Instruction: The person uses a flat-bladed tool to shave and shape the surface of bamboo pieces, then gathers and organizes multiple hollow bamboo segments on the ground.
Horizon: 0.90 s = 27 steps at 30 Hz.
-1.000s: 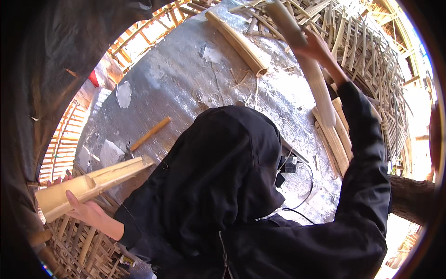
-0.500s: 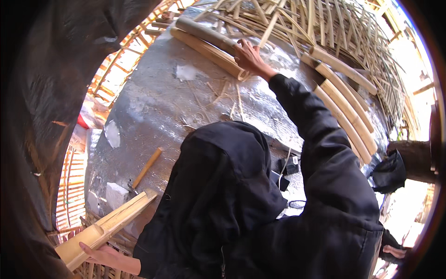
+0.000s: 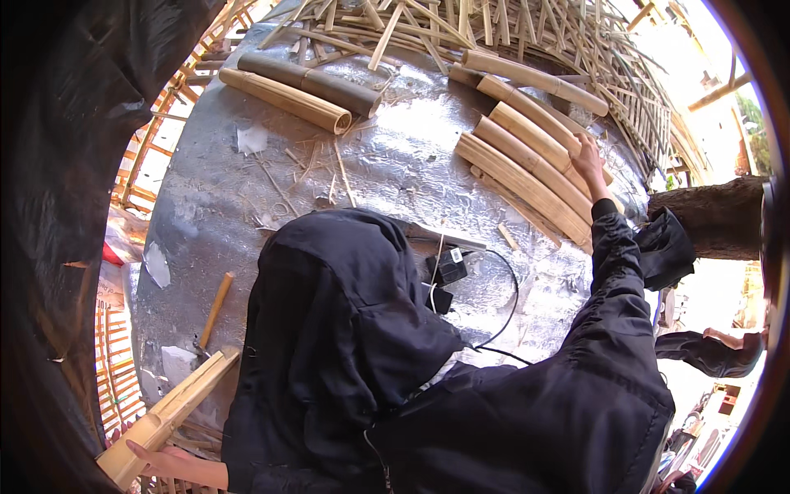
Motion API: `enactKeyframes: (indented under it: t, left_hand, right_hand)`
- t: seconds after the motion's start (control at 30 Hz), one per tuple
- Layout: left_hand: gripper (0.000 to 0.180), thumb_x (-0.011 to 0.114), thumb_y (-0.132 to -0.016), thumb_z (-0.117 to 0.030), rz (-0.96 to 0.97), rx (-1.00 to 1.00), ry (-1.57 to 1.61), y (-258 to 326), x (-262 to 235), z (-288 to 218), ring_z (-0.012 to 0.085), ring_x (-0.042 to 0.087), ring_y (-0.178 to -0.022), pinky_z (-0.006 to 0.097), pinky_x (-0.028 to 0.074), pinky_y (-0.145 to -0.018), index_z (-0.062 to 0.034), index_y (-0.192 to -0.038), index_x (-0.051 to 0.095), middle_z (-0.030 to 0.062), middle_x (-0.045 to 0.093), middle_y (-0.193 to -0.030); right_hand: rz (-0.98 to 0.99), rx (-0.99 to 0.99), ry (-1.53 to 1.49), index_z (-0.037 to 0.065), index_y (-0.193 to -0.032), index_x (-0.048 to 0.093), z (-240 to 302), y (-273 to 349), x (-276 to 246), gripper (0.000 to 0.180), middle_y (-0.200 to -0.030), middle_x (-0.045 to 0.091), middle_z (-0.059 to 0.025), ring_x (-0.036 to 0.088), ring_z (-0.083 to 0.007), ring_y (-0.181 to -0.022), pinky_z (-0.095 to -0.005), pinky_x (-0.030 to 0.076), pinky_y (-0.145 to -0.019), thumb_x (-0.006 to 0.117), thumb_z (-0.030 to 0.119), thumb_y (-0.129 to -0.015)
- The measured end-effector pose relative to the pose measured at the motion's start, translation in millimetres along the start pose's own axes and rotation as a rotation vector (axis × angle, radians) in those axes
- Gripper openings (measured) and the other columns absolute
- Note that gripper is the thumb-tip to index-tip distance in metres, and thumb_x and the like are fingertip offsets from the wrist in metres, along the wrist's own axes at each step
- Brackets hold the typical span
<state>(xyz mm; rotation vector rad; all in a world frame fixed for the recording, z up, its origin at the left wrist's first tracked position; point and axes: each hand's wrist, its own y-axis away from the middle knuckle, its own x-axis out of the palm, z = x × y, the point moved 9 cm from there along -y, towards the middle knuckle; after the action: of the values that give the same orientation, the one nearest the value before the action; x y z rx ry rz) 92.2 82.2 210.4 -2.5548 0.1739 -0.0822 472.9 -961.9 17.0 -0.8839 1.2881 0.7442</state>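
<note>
At the lower left, my left hand [image 3: 160,463] holds a split bamboo length [image 3: 177,403] from beneath, its thumb along the side. A node wall crosses its hollow, and it slants up to the right. My right arm reaches to the right, where my right hand [image 3: 587,160] has its fingers bent over one of several pale bamboo pieces [image 3: 539,142] lying side by side. The fingertips are partly hidden against the bamboo. Near the held length lies a wooden tool handle [image 3: 216,309]; its far end is hard to make out.
A dark bamboo tube [image 3: 309,82] and a pale one [image 3: 284,100] lie on the silvery sheet [image 3: 395,156] at the back left. Thin bamboo strips [image 3: 485,25] are heaped behind. A black adapter [image 3: 447,265] with a cable lies mid-sheet. A dark log [image 3: 712,216] juts in at right.
My right hand has moved right, from above the dark bamboo tube to the row of pale pieces. My left hand keeps hold of the split bamboo. The view has shifted to the right.
</note>
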Motion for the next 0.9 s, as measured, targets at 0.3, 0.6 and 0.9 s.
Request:
enactKeyframes:
  t: [0.3, 0.6, 0.9]
  left_hand:
    - [0.056, 0.070, -0.098, -0.021, -0.013, 0.007, 0.010, 3.8, -14.9, 2.4, 0.0296, 0.059, -0.123, 0.045, 0.048, -0.108, 0.0000, -0.144, 0.045, 0.0176, 0.057, -0.136]
    - [0.058, 0.070, -0.098, -0.021, -0.036, 0.021, -0.024, 5.7, -8.0, -11.1, 0.0297, 0.059, -0.122, 0.045, 0.049, -0.107, 0.0007, -0.144, 0.045, 0.0180, 0.057, -0.136]
    - [0.059, 0.071, -0.097, -0.022, -0.055, 0.031, -0.045, 4.4, -10.8, -19.8, 0.0297, 0.060, -0.121, 0.045, 0.049, -0.107, 0.0014, -0.145, 0.044, 0.0185, 0.058, -0.135]
  right_hand:
    - [0.282, -0.193, -0.147, 0.009, -0.142, 0.058, -24.9, -90.1, 55.2, 0.075, -0.137, 0.064, -0.0202, 0.059, -0.0346, -0.130, -0.0403, 0.044, -0.111, 0.075, 0.045, -0.078]
    - [0.434, -0.275, -0.086, 0.001, -0.125, 0.061, 3.6, -96.5, 62.7, 0.065, -0.121, 0.069, -0.0219, 0.064, -0.0338, -0.115, -0.0437, 0.049, -0.094, 0.081, 0.039, -0.076]
    - [0.126, -0.294, 0.034, 0.011, -0.116, 0.056, 69.8, -16.8, -29.3, 0.058, -0.113, 0.069, -0.0104, 0.063, -0.0299, -0.115, -0.0521, 0.040, -0.092, 0.084, 0.044, -0.078]
